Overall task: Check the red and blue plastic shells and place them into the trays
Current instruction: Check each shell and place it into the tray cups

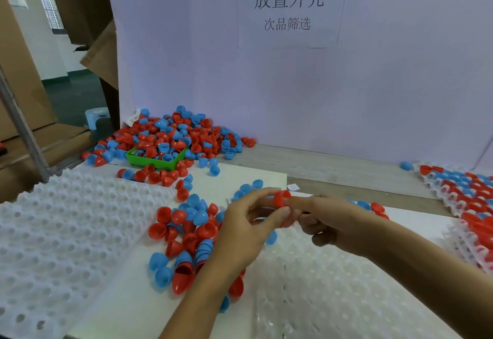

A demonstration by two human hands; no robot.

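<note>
Item 1: clear blister tray [346, 293], nearest me on the tabletop [333, 170], its pockets unfilled.
Item 2: white foam tray [66, 232], at my left.
Item 3: loose red and blue shells [184, 234], heaped between the two trays.
Item 4: my left hand [250, 232] and right hand [330, 218], raised together above the clear tray; both pinched one red shell [282, 197], which sat capped over a right fingertip.
Item 5: filled trays [469, 199], stacked far right.
Item 6: green bin [152, 159], half buried in the large shell pile [173, 133] at the rear.
Item 7: paper sign [289, 7] on the backboard.
</note>
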